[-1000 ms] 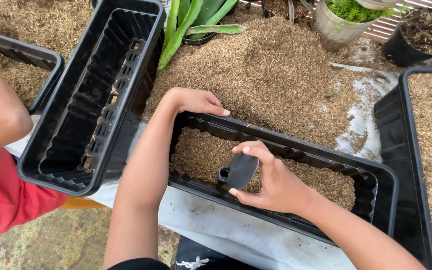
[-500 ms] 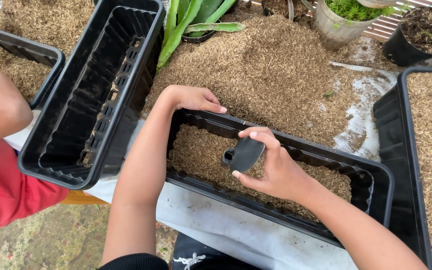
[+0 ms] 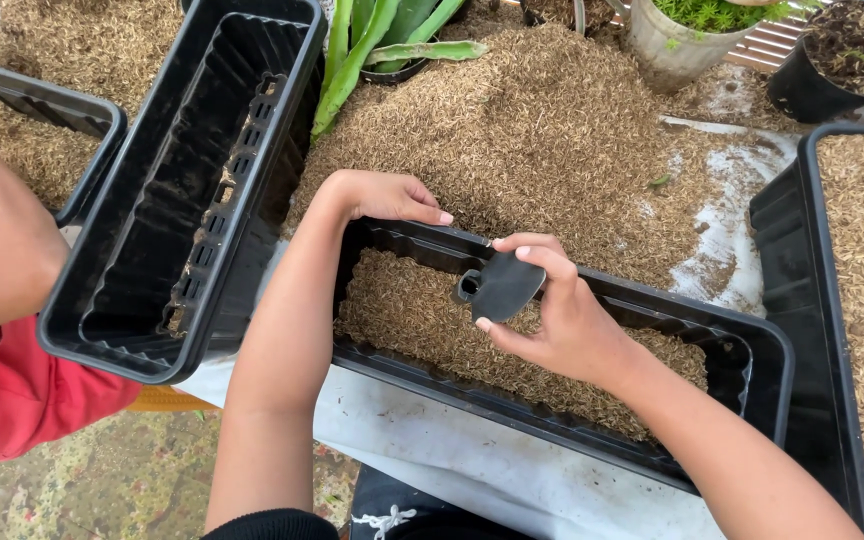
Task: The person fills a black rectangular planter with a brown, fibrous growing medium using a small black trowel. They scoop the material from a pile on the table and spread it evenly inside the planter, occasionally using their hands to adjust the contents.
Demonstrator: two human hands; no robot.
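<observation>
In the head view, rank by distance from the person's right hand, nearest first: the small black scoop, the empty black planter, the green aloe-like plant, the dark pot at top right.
From the right hand:
1. Small black scoop, in its fingers.
2. Green aloe-like plant, above left.
3 and 4. Empty black planter, far left, and dark pot, upper right corner: too close to call.

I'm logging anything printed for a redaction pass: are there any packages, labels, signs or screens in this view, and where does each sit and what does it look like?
None can be seen: no package, label, sign or screen.
Only plain things: the black planter half filled with husk, an empty black planter to its left, and a small black scoop in the right hand.
</observation>
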